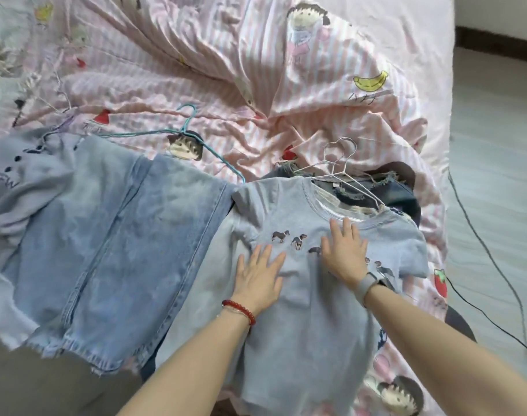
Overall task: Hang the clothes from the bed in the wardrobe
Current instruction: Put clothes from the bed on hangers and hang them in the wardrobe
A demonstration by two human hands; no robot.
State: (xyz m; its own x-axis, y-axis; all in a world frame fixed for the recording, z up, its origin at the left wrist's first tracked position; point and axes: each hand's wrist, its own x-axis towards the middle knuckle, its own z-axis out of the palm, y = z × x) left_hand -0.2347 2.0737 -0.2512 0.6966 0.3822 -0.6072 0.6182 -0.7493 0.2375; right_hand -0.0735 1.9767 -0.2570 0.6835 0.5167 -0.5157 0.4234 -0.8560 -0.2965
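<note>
A: 2 hands lie flat on the T-shirt [301, 325], nearest of all. The left hand [260, 276], with a red bead bracelet [239, 309] at its wrist, presses the chest with fingers straight and spread. The right hand [344, 250], above a grey watch [368, 285], rests just under the collar, fingers straight too. Neither grips anything.

B: Where is the shirt?

A: Spread face up on the bed [256, 70], near its right edge. Small dog prints run across the chest, partly under the right hand.

B: And beside it?

A: Light blue jeans [112, 250] lie to the left, their edge touching the shirt's sleeve. A pale garment with dark marks [19, 175] sits further left, partly under the jeans.

B: Beyond that?

A: 2 white wire hangers [340, 163] rest at the shirt's collar, on top of a darker frayed denim piece [376, 190]. A teal hanger [190, 127] lies behind the jeans on the pink striped cartoon sheet. At the far right, a black cable [490, 256] crosses the floor [496, 145].
</note>
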